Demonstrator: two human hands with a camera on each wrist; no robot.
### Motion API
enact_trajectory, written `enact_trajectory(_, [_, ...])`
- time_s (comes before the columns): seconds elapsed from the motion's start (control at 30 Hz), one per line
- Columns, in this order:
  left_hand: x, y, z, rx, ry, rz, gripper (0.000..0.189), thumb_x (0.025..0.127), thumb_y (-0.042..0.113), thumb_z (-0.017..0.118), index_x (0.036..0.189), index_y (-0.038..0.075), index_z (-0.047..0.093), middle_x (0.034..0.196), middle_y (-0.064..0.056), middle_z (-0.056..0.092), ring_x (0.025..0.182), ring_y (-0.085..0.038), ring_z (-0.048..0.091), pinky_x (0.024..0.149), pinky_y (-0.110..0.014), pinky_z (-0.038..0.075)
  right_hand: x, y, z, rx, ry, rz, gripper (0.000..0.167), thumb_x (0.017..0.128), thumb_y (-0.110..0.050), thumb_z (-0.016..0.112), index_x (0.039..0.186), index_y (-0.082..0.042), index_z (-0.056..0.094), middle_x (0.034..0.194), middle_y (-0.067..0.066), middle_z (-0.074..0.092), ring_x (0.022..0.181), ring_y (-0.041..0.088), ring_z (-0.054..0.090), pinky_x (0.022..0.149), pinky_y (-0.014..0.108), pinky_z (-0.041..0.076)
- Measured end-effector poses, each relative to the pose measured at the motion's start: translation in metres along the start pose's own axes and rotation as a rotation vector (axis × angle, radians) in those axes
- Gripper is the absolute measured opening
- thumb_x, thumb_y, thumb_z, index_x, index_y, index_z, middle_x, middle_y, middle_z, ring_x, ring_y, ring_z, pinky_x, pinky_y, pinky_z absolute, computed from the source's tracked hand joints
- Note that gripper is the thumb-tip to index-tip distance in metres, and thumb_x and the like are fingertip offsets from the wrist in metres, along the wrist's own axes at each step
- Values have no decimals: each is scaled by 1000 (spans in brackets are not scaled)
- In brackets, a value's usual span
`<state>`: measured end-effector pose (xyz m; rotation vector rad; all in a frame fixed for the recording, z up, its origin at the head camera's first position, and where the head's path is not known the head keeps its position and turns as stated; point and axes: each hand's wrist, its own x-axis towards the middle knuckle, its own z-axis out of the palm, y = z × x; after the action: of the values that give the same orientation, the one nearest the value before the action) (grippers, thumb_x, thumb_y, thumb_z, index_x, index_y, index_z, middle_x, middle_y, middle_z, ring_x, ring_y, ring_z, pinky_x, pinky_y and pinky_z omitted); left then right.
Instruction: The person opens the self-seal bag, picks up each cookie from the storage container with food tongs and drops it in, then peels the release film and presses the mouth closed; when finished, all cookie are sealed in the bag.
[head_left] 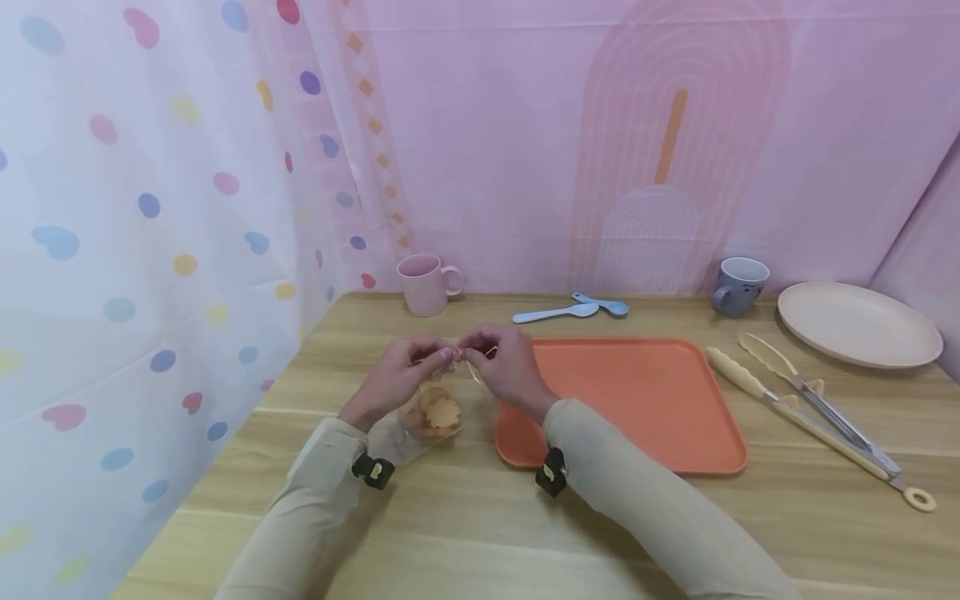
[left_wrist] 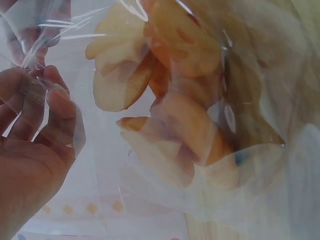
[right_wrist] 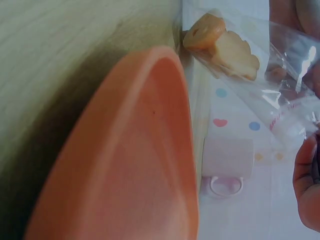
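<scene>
A clear plastic bag (left_wrist: 295, 165) holds several tan pieces that look like bread or biscuits (head_left: 441, 410), one with a scalloped edge. It hangs over the wooden table, just left of the tray. My left hand (head_left: 397, 375) pinches the gathered top of the bag between thumb and fingers. Right beside it, my right hand (head_left: 510, 362) pinches the same gathered plastic, the two sets of fingertips nearly touching. In the right wrist view the bag's neck narrows toward the right hand (right_wrist: 307, 187), which the frame edge partly cuts off. Red print shows on the plastic.
An orange tray (head_left: 630, 408) lies under and beyond the right forearm. Behind stand a pink mug (head_left: 424, 287), two blue spoons (head_left: 551, 314) and a blue-grey cup (head_left: 738, 287). Cream-handled tongs (head_left: 832, 429) and a pale plate (head_left: 858, 325) are at the right. Curtains enclose the table.
</scene>
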<state>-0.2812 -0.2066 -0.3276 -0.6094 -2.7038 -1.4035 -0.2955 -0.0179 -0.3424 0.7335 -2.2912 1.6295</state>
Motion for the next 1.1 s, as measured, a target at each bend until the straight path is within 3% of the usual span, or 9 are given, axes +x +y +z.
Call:
enact_trajectory(0.17, [-1,-1,-1,26,34,13,22,102,13,58,106,-1,73,98,-17,73,87,-10,63,81,-19,53,-2,-4,0,-54,-13,-47,8,92,-7,71,95,-6,78,89,8,79,71,11,65,64,19,54])
enact_trajectory(0.33, [-2,-1,-1,39,53,13,22,102,14,58,106,-1,74,101,-16,75,91,-12,66,84,-19,54,-3,-7,1,-121,-23,-92,7,90,-10,75,95,-7,78,89,5,79,74,12,67,65,19,55])
enact_trajectory(0.57, [-5,-1,-1,67,26,42,22,102,11,57,110,-1,74,107,-17,76,91,-9,66,80,-20,53,-1,-7,4,-205,-5,-127,7,89,-11,76,91,-5,79,89,7,79,82,19,69,73,34,59])
enact_trajectory(0.77, [-6,4,2,145,18,89,22,101,7,57,112,-3,73,109,-19,76,91,-25,73,76,-19,55,1,-8,2,-321,8,-176,6,87,-12,77,85,-7,80,87,6,78,88,22,70,82,37,54])
enact_trajectory(0.93, [-4,7,5,181,33,111,20,100,6,59,109,-3,74,98,-18,77,85,-33,72,69,-19,54,2,-10,0,-358,-11,-225,8,87,-7,75,81,-3,76,81,7,72,79,21,65,75,34,53])
enact_trajectory(1.1, [-5,5,9,192,34,140,18,98,4,60,107,-2,75,91,-16,77,79,-34,70,65,-19,53,1,-7,0,-371,-70,-238,8,86,3,66,79,-1,64,76,9,61,71,17,53,64,25,44])
